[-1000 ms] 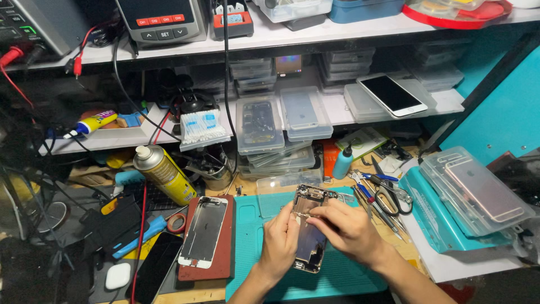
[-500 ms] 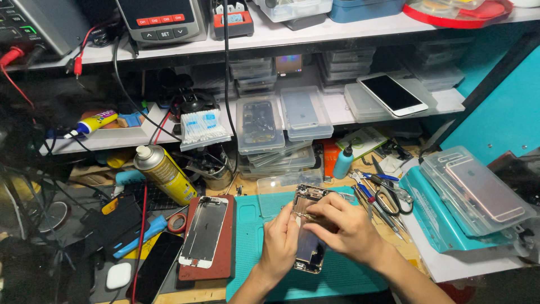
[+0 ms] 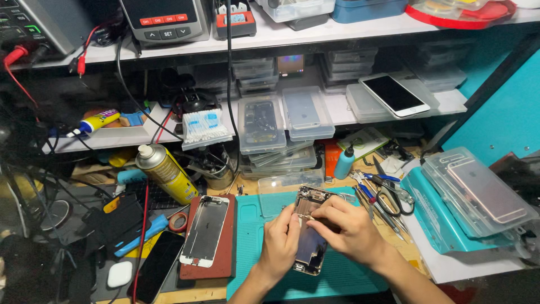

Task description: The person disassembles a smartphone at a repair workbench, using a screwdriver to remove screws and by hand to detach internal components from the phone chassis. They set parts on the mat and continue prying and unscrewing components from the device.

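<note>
Silver metal shows along the edge of the opened smartphone chassis (image 3: 311, 236), which lies on the teal rubber work mat (image 3: 253, 225) at the front of the table and is held between both hands. The left hand (image 3: 279, 243) is curled against the chassis's left edge, steadying it. The right hand (image 3: 344, 228) is laid over the upper middle, fingertips pinched together on something inside; what is pinched is too small to be made out.

Just left of the mat, a white phone screen panel (image 3: 206, 230) is rested face down on a reddish-brown pad (image 3: 220, 260), and a black phone (image 3: 157, 266) is laid further left. A yellow spray can (image 3: 167, 172) is tilted behind them. To the right of the hands, a cluster of tweezers and blue-handled tools (image 3: 382, 194) is spread near a small blue bottle (image 3: 344, 163). Clear plastic boxes (image 3: 281, 121) holding phone parts are stacked behind on a lower shelf, and a pink-backed phone in a clear case (image 3: 484, 191) is set at the far right.

Risk is judged to lie chiefly in the pinch: a thin cable or connector inside could be torn if pulled at an angle, and a tiny part could be dropped and lost among the crowded clutter. The chassis could also be slid off the mat if the left hand's hold is loosened.
</note>
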